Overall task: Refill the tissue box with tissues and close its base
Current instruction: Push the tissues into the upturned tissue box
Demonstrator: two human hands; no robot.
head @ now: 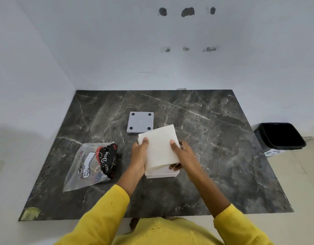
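A thick stack of white tissues (159,149) is held tilted over a white tissue box (163,174) that stands on the dark marble table. My left hand (139,156) grips the stack's left edge, thumb on top. My right hand (183,155) grips its right edge, fingers curled underneath. The stack's lower end rests at the box's open side; only the box's near rim shows. The box's grey square base (140,122), with black feet at its corners, lies apart on the table just behind the stack.
A clear plastic tissue wrapper (85,167) with a black and red printed part lies left of my hands. A black bin (279,137) stands on the floor off the table's right edge. White walls close the back and left.
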